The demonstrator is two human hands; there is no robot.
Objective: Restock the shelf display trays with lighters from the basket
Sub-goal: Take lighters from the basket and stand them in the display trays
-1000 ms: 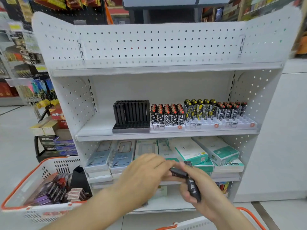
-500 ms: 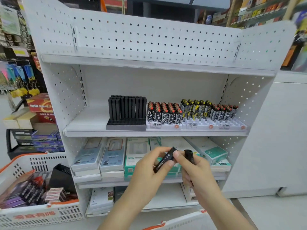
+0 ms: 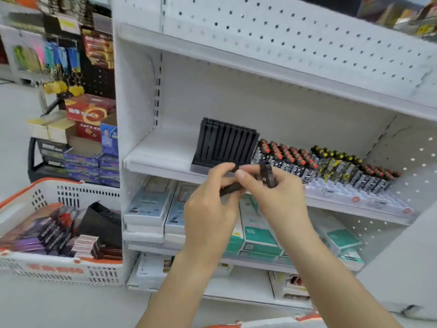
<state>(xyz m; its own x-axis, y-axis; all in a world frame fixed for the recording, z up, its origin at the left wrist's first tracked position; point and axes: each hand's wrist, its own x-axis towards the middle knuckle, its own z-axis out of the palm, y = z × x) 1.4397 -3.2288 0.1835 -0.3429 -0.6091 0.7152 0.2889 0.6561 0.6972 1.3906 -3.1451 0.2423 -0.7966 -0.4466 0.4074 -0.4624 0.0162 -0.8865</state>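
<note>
Left hand (image 3: 210, 207) pinching black lighter (image 3: 230, 189), right hand (image 3: 272, 197) gripping seemingly another

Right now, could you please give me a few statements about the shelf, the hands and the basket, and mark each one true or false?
1. Both hands hold dark lighters in front of the shelf. True: the left hand grips one lighter, the right hand another lighter.
2. The black tray stands right of the patterned lighters. False: it stands left of the red-capped lighters.
3. The orange-rimmed basket sits left of the shelf unit. True.
4. The yellow-capped lighters are in the basket. False: they stand in the white trays on the shelf.
</note>
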